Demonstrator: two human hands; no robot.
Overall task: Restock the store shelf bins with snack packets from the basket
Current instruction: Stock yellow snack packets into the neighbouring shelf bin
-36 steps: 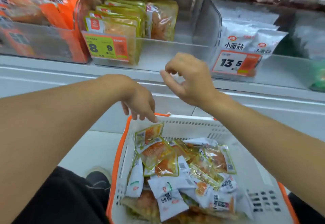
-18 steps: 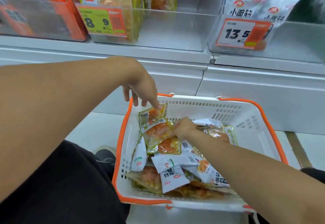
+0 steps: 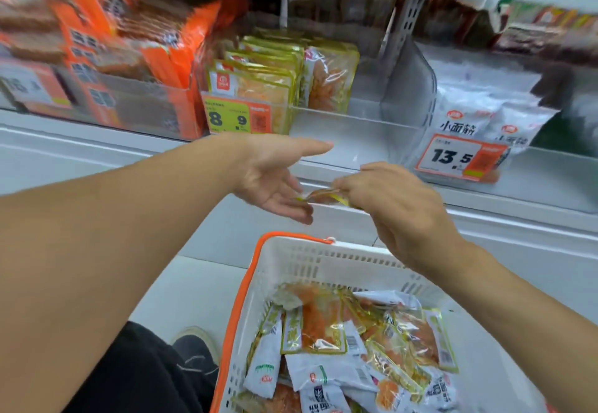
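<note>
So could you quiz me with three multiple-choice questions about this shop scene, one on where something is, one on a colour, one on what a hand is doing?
1. Where is the small yellow-edged packet?
A. Lying in the basket
B. In the air between the two hands, above the basket
C. Inside the bin with the 13.5 tag

2. What colour is the rim of the white basket?
A. Orange
B. Blue
C. Green

3. What is the left hand doing?
A. Gripping the basket rim
B. Making a closed fist
C. Held open, palm up, fingers straight, beside the packet

Answers:
1 B: the right hand pinches the packet by one end, in front of the shelf edge.
2 A: an orange band runs along the basket's top edge.
3 C: its palm faces up and its fingers reach under the packet's free end.
</note>
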